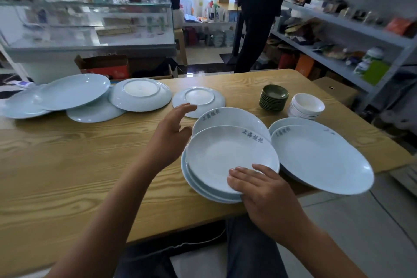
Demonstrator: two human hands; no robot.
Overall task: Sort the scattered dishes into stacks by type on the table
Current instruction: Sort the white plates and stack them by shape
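Observation:
A stack of pale blue deep plates [225,156] with blue lettering lies near the table's front edge. My right hand [259,189] grips the near rim of the top plate, fingers over the rim. My left hand [173,133] hovers open just left of the stack, fingers spread. An upside-down small plate [199,99] lies behind the stack. Two large plates [320,160] overlap at the right, jutting past the table edge. Several large pale blue plates [72,92] lie scattered at the far left, one of them [141,95] upside down.
A stack of dark green saucers [273,97] and a stack of small white bowls [306,106] stand at the back right. The wooden table [67,165] spreads to the left. A person in dark clothes [257,18] stands beyond it. Shelves [349,29] line the right.

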